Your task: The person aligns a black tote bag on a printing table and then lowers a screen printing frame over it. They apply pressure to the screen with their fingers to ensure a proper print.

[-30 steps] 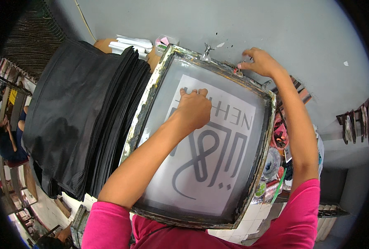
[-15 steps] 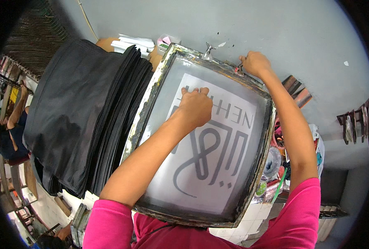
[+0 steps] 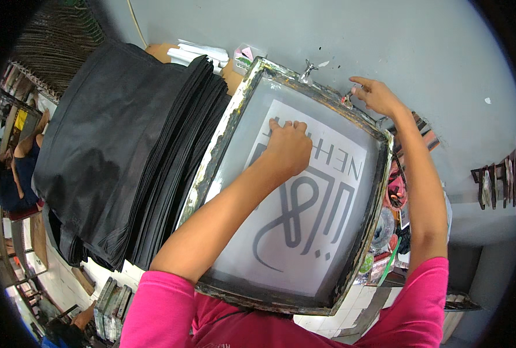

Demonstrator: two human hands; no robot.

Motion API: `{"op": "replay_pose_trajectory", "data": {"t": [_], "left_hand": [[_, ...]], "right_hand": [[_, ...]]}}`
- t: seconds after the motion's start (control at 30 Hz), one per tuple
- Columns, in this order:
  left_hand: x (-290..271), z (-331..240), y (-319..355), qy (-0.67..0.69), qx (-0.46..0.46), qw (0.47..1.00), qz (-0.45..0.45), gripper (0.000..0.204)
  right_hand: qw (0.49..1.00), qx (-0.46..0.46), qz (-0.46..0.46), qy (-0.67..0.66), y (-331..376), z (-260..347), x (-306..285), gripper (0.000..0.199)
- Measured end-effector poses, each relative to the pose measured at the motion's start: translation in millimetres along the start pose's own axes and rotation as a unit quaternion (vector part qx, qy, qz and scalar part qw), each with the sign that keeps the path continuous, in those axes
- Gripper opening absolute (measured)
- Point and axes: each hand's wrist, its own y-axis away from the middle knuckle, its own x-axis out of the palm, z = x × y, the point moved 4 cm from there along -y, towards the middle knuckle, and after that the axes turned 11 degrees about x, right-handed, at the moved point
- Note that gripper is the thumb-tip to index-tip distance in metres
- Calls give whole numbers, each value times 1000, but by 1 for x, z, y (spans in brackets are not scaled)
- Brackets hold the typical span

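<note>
A paint-stained screen-printing frame (image 3: pixel 207 171) slants in front of me, its far edge fixed by two metal clamps. Through its translucent mesh (image 3: pixel 243 124) shows a white sheet (image 3: pixel 278 255) with dark letters and a looping design. My left hand (image 3: pixel 291 148) is curled into a fist and rests on the mesh over the upper part of the sheet; its palm side is hidden. At the far right, my right hand (image 3: pixel 378 97) is raised beside the red-marked right clamp (image 3: pixel 346 101), its forefinger stretched out and fingers apart. The left clamp (image 3: pixel 308 71) stands untouched.
A thick stack of black fabric bags (image 3: pixel 110 145) leans left of the frame. White paper rolls (image 3: pixel 200 55) and a small clear box (image 3: pixel 249 55) lie behind. A clear round container (image 3: pixel 382 229) and clutter stand at right. Another person (image 3: pixel 23 168) is at far left.
My right hand has opened its fingers and come away slightly from the right clamp. My left fist stays on the mesh. The whole view has shifted a little.
</note>
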Motion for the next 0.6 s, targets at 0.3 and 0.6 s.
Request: {"op": "replay_pose_trajectory", "data": {"t": [0.3, 0.6], "left_hand": [[6, 5, 2, -35, 32, 998, 34, 49], [0, -2, 1, -55, 27, 997, 53, 50]], "right_hand": [[917, -286, -61, 270, -11, -12, -21, 45], [904, -341, -69, 250, -34, -27, -7, 43]]}}
